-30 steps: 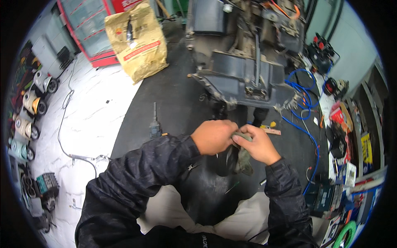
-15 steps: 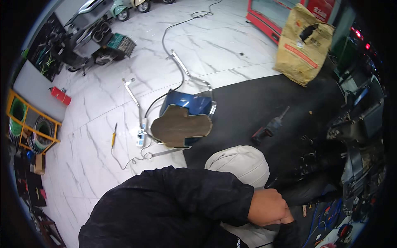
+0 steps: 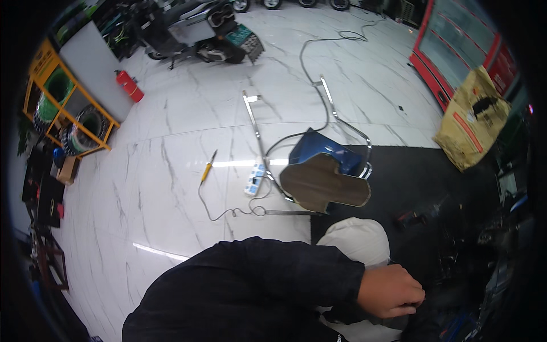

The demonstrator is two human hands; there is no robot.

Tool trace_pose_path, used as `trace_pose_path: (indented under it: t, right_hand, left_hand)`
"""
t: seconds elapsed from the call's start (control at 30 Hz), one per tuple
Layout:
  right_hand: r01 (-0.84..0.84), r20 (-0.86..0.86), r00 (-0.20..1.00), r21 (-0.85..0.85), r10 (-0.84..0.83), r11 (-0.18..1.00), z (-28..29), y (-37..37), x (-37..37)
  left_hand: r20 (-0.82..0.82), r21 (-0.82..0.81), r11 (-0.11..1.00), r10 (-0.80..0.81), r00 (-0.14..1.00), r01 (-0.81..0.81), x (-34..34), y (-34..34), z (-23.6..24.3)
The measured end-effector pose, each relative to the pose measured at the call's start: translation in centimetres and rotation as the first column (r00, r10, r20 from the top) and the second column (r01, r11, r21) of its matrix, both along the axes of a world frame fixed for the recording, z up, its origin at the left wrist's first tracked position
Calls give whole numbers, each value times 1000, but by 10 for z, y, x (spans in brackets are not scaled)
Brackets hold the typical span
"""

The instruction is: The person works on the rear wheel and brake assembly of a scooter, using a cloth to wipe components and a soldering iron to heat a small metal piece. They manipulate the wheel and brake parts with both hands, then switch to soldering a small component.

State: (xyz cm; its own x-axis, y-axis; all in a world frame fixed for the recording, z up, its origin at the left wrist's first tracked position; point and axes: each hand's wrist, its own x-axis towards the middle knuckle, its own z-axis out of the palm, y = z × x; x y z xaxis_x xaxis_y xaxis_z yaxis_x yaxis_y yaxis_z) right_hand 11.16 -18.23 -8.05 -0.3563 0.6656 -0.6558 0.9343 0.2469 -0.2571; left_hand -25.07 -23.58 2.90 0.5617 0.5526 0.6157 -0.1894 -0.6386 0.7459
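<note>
The person's head had swung left, and the dark vehicle underside that had stood before the hands 1 second earlier had slipped off into the gloom at the right. The left hand hung beside the pale trouser knee, fingers curled inward; I couldn't tell whether they gripped anything. The right hand was hidden, its hold impossible to judge, and the greenish cloth, pinched between both hands 1 second before, was hidden too.

Past the knee, the power drill lay on the black mat, dimmer than 0.5 seconds earlier. A brown board and a blue panel covered the mat's far left corner, where 2 chrome tubes reached over the white floor. The power strip and a yellow-handled tool lay left of them. At the mat's far edge, rightward, stood the paper sack.
</note>
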Motion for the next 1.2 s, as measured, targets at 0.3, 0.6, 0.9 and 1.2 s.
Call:
trace_pose_path:
  t: [0.3, 0.6, 0.9, 1.2]
  right_hand:
    - [-19, 178, 984, 216, -21, 976, -22, -13, 4]
    - [-159, 553, 832, 298, -34, 941, -3, 27, -49]
    - [155, 448, 688, 679, -571, 718, -33, 123, -137]
    - [101, 254, 838, 798, -483, 594, -45, 147, -162]
  left_hand:
    - [45, 79, 987, 139, 989, -142, -70, -48, -23]
    - [194, 160, 865, 445, 874, -476, -126, -83, -31]
    - [354, -427, 354, 912, 207, -832, -296, -210, 28]
    - [425, -474, 279, 903, 61, -835, -465, -167, 105]
